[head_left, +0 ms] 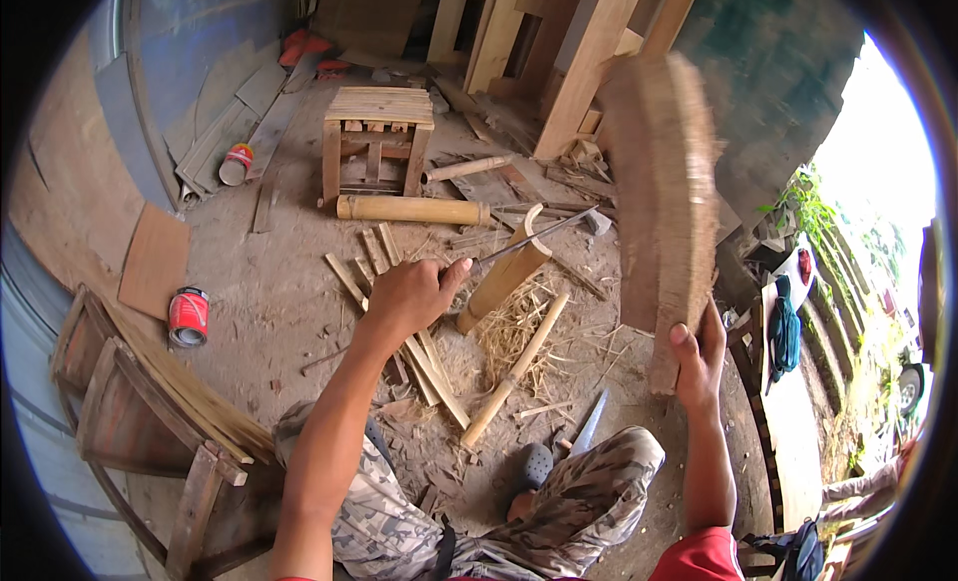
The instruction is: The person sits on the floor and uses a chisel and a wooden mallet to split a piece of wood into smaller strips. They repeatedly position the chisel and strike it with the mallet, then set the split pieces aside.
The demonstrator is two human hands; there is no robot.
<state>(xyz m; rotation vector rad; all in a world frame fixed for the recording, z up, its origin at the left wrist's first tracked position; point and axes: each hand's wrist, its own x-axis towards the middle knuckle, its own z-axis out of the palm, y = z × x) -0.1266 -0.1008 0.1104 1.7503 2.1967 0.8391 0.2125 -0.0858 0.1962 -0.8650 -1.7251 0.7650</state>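
Observation:
My left hand (411,299) is closed round the handle of a long knife (534,240). The narrow blade points away to the right and lies across the upper end of a split bamboo piece (504,282), which stands tilted on the ground. I cannot tell how deep the edge sits in it. On the right, my right hand (699,353) grips the lower end of a thick wooden block (664,202), raised above the ground with its top blurred. Shavings (529,331) lie round the bamboo, and a bamboo strip (517,369) lies just in front of it.
Several bamboo strips (424,366) lie beyond my left forearm. A small slatted stool (379,107) stands behind a bamboo pole (414,211). A saw blade (591,421) lies by my shoe (537,465). A red can (189,316) and a wooden frame (140,401) are at left.

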